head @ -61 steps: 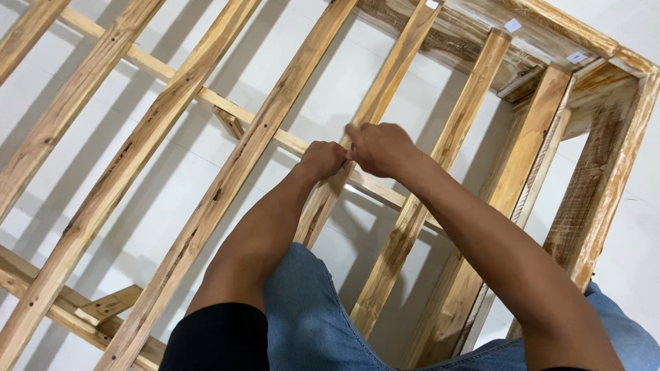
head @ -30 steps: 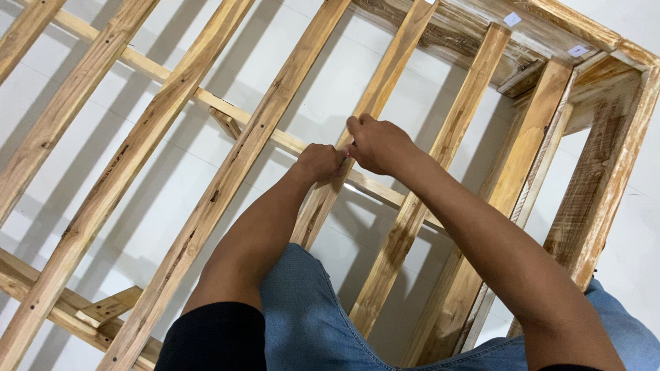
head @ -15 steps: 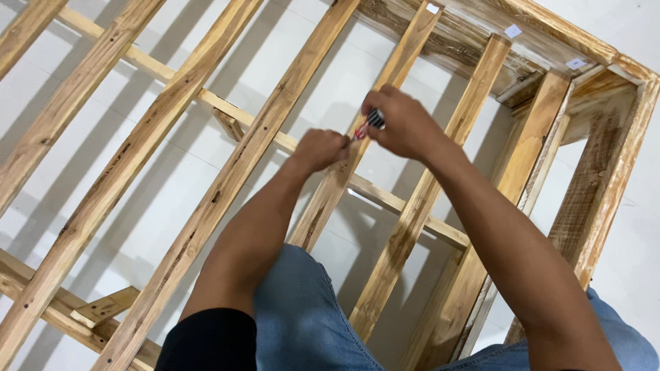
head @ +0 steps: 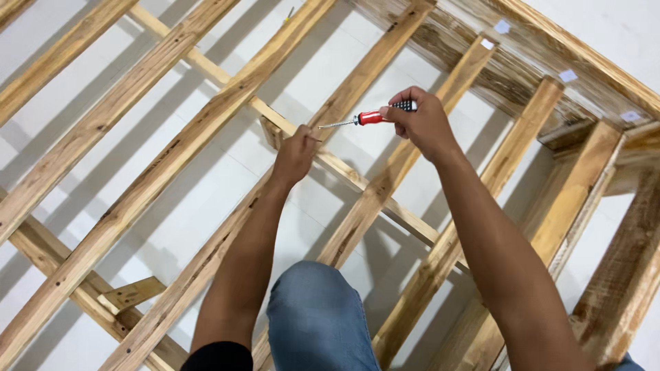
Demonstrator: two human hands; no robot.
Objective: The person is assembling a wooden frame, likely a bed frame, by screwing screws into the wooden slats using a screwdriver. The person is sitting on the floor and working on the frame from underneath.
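White floor under wooden frame (head: 172,158), right hand (head: 421,124) raised gripping screwdriver (head: 368,118)

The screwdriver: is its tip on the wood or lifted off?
Lifted off: the right hand holds the screwdriver roughly level, tip in air above the left hand.

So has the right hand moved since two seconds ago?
Yes. The right hand, holding a screwdriver, has lifted up and right, away from the left hand on the thin cross rail.

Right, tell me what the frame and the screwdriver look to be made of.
Frame: rough, unfinished wood, with visible grain, knots and dark stains. Screwdriver in the right hand: thin shiny shaft, probably metal; glossy red and black handle, likely plastic.
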